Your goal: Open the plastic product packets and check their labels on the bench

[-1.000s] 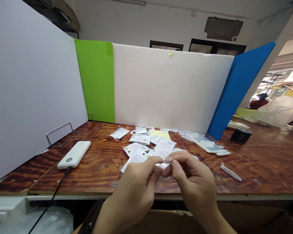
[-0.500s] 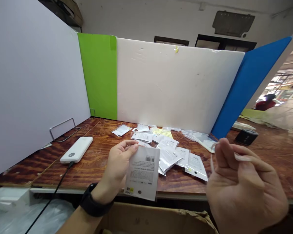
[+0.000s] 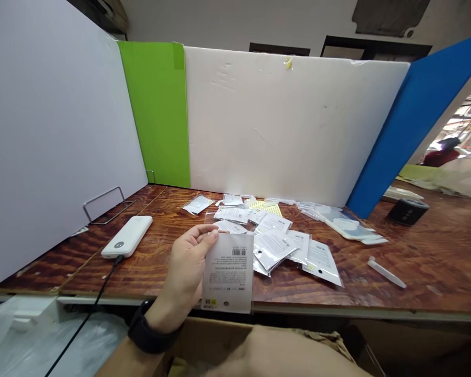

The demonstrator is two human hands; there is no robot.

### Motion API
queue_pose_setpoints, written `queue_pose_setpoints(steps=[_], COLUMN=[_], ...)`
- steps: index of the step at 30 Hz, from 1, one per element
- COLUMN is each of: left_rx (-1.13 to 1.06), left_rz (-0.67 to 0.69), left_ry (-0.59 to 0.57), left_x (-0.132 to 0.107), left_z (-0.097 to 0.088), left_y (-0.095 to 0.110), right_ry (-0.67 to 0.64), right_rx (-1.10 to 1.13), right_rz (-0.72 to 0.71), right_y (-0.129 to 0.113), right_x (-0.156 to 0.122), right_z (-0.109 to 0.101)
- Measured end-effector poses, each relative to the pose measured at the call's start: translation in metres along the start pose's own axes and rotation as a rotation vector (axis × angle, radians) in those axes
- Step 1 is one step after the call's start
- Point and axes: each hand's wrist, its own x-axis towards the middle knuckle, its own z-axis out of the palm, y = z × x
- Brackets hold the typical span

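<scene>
My left hand (image 3: 190, 259), with a black band on its wrist, pinches the upper left corner of a flat packet (image 3: 228, 275). The packet has a printed back card with a barcode, a yellow sticker and a round hole, and hangs near the table's front edge. At the bottom, my right hand (image 3: 255, 353) is smeared by motion over a cardboard box, its fingers out of sight. A pile of similar packets (image 3: 275, 247) lies beyond the held one. To the right rests a small white plastic strip (image 3: 387, 273).
A sheet of yellow dots (image 3: 270, 208) and clear plastic pieces (image 3: 337, 222) lie towards the back. At left is a white power bank (image 3: 127, 237) with a black cable. White, green and blue panels (image 3: 294, 125) enclose the table; the open cardboard box (image 3: 204, 335) sits below its front edge.
My right hand has swung from the right side down to the bottom middle, uncovering the white strip on the table. The left hand still holds the packet, nearly unmoved. The view has shifted slightly.
</scene>
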Motion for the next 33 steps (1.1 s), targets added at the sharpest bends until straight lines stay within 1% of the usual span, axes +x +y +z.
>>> queue_pose_setpoints(steps=[1,2,3,5,6,7,8,9,12,14,16,18,21,24,27,30,33], left_rx=[-0.011,-0.024,-0.035,-0.052,-0.055,-0.056,-0.054,-0.047,-0.027,-0.03,-0.039,-0.047,-0.046,-0.027,-0.004,0.022,0.061], left_rz=[0.014,0.027,0.039,0.039,0.027,0.007,-0.018,-0.044,-0.095,-0.136,-0.205,-0.276,-0.325,-0.324,-0.318,-0.302,-0.273], left_ry=[0.006,0.011,0.013,0.0,-0.016,-0.037,-0.063,-0.09,-0.159,-0.189,-0.222,-0.257,-0.29,-0.287,-0.244,-0.208,-0.179], left_x=[0.0,-0.001,-0.001,-0.003,-0.005,-0.007,-0.01,-0.013,-0.022,-0.026,-0.03,-0.032,-0.033,-0.033,-0.032,-0.03,-0.029], left_z=[0.0,0.001,0.001,0.003,0.004,0.005,0.006,0.008,0.011,0.011,0.01,0.008,0.006,0.004,0.003,0.003,0.003], left_y=[0.0,0.001,0.001,0.002,0.002,0.003,0.003,0.003,0.004,0.005,0.007,0.01,0.015,0.017,0.017,0.016,0.016], right_ry=[0.055,0.152,0.297,0.679,0.849,0.951,0.982,0.951,0.725,0.661,0.643,0.639,0.659,0.652,0.598,0.563,0.602], right_rx=[0.003,0.016,0.039,0.092,0.13,0.185,0.264,0.369,0.678,0.771,0.826,0.897,0.988,1.048,1.098,1.084,1.025], right_rz=[0.03,0.08,0.143,0.28,0.325,0.343,0.348,0.344,0.306,0.27,0.249,0.261,0.286,0.267,0.238,0.239,0.25], right_y=[0.001,0.002,0.005,0.012,0.016,0.021,0.025,0.029,0.034,0.033,0.03,0.027,0.025,0.027,0.027,0.027,0.029], right_x=[0.0,0.0,0.0,0.001,0.001,0.001,0.002,0.002,0.002,0.001,-0.001,-0.003,-0.006,-0.007,-0.007,-0.006,-0.005], right_z=[-0.004,-0.008,-0.013,-0.022,-0.026,-0.029,-0.031,-0.033,-0.033,-0.032,-0.033,-0.035,-0.037,-0.038,-0.038,-0.037,-0.037])
